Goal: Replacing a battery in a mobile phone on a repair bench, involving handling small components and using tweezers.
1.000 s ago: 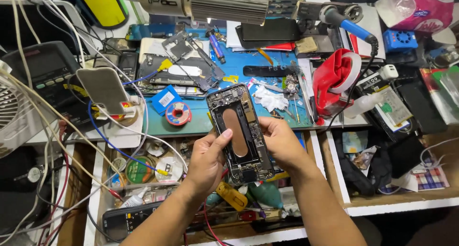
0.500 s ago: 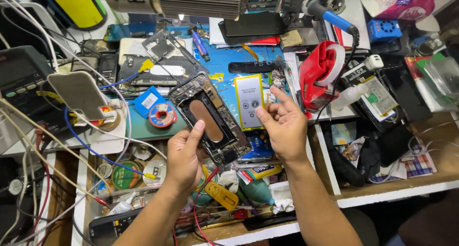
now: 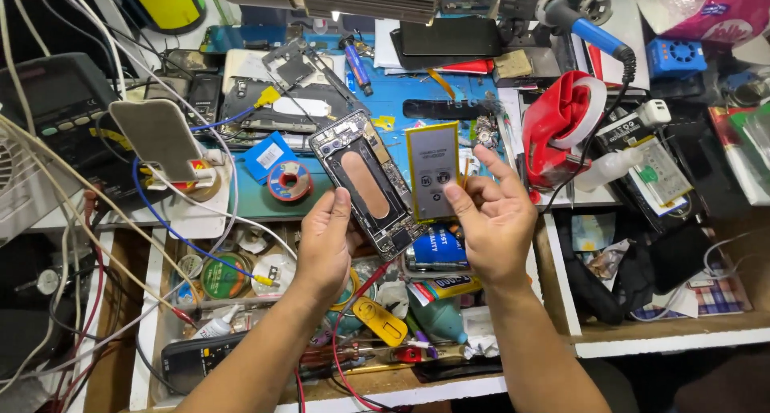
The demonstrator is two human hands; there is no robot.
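The opened phone (image 3: 369, 184) lies tilted above the cluttered desk (image 3: 417, 100), its back off, showing a tan oval patch in a dark frame. The left hand (image 3: 325, 244) holds its lower end, thumb along the left edge; the fingers beneath are hidden. Just beside it, apart from the frame, the right hand (image 3: 493, 220) pinches a flat grey battery (image 3: 433, 171) upright between thumb and fingertips. Below the hands, a blue can (image 3: 437, 249) is partly covered. A solder spool (image 3: 289, 180) sits left of the phone; a red tape holder (image 3: 565, 124) stands to the right.
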